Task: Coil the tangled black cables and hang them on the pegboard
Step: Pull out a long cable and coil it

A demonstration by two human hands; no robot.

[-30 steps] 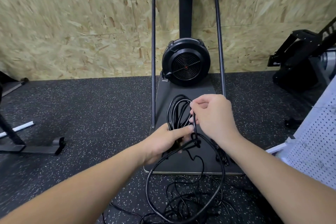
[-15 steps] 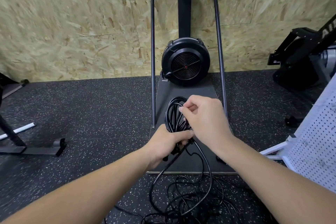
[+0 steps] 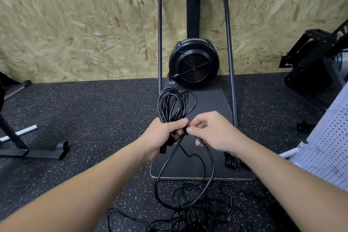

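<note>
My left hand (image 3: pixel 162 135) grips a bunch of black cable loops (image 3: pixel 172 105) that stand up above its fist. Right beside it, my right hand (image 3: pixel 212 132) pinches the free run of the same cable between thumb and forefinger. From the two hands the cable hangs in one big loop (image 3: pixel 211 177) down to a tangled pile of thin black cables (image 3: pixel 197 213) on the floor. The white pegboard (image 3: pixel 327 147) leans at the right edge, with nothing hung on the part I see.
A black fan machine (image 3: pixel 194 66) with a tall tube frame stands on a dark base board (image 3: pixel 212 100) against the chipboard wall. Two small black bundles (image 3: pixel 232 162) lie on the board's near right corner. Black equipment (image 3: pixel 310 66) is at the right, a metal stand foot (image 3: pixel 47 151) at the left.
My right hand has come down from the top of the loops to meet my left hand's fingertips, laying another turn on the bunch. The hanging loop has grown shorter.
</note>
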